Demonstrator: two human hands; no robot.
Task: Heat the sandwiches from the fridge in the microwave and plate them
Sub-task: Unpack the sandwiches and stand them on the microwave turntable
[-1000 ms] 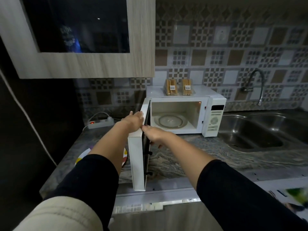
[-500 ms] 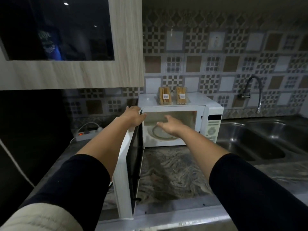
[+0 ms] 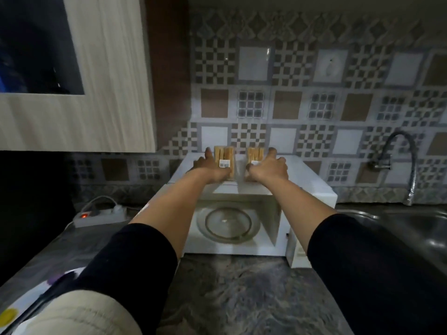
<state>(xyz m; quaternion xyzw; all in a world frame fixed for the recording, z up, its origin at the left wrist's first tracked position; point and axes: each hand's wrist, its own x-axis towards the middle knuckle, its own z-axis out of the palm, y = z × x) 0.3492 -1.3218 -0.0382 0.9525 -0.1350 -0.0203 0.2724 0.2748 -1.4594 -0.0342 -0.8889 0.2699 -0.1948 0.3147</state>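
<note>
Pickup step: left hand (image 3: 208, 169) and right hand (image 3: 268, 166) fingers closing round each sandwich pack (image 3: 224, 158) atop microwave (image 3: 312, 187); next, lower into open cavity.

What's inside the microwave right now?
Only the glass turntable shows in the open microwave; nothing lies on it. Both sandwich packs sit on top, a hand at each. The forearms cover the cavity's side edges.

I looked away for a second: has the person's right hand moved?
Yes. The right hand went from the white microwave's open doorway up onto its top, beside the right packaged sandwich.
</note>
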